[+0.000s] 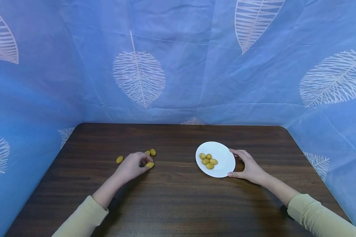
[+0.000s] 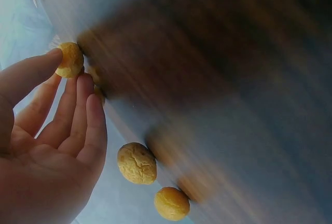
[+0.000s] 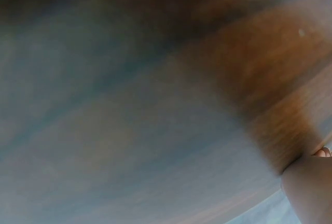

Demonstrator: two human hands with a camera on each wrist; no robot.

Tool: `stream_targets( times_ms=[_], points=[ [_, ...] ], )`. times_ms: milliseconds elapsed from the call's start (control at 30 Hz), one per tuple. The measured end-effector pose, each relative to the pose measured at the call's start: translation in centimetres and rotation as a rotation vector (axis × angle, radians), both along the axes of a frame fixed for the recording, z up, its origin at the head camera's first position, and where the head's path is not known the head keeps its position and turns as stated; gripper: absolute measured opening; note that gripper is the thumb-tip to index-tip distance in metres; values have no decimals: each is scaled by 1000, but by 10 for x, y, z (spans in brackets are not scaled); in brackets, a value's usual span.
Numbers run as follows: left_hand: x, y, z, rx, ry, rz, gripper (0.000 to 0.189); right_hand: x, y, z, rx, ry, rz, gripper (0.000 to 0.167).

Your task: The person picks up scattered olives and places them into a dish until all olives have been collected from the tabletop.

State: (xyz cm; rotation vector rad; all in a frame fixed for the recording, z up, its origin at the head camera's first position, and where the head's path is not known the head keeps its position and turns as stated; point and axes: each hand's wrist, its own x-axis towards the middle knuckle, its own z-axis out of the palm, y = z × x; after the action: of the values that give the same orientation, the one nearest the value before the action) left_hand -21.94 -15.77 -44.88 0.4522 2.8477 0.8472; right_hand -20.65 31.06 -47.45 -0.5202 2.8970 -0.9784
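Note:
In the head view my left hand [image 1: 133,167] pinches a small yellow oval fruit [image 1: 149,165] between thumb and fingertips, low over the table. The left wrist view shows that same fruit [image 2: 70,59], its skin slightly wrinkled, with the thumb on one side. Just beyond the fingers lie two more fruits, the nearer-right one [image 1: 152,152] in plain sight and the other partly hidden. Another fruit [image 1: 120,159] lies left of the hand. My right hand [image 1: 250,168] holds the right rim of a white round plate [image 1: 225,161], thumb at the near side, fingertips at the far side. Several yellow fruits [image 1: 210,166] sit on the plate's left part.
The dark wood-grain table [image 1: 178,204] has rounded far corners. Blue cloth [image 1: 184,75] with white leaf prints hangs behind it and along both sides. In the right wrist view the tabletop [image 3: 155,130] fills most of the picture, with part of the right hand at the lower right.

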Motion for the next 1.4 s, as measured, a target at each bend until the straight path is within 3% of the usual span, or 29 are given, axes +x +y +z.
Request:
stream_targets(
  times_ms=[167, 533, 1067, 1400],
  points=[
    [0, 0, 0, 6, -13, -4, 16, 0, -1, 2, 5, 3, -1, 96],
    [-1, 4, 0, 50, -35, -85, 19, 0, 0, -2, 19, 5, -5, 97],
    [-13, 31, 1, 103, 2, -140, 18, -1, 1, -3, 29, 2, -8, 97],
    [-23, 59, 5, 139, 9, -165, 19, -1, 0, -3, 11, 11, -5, 97]
  ],
)
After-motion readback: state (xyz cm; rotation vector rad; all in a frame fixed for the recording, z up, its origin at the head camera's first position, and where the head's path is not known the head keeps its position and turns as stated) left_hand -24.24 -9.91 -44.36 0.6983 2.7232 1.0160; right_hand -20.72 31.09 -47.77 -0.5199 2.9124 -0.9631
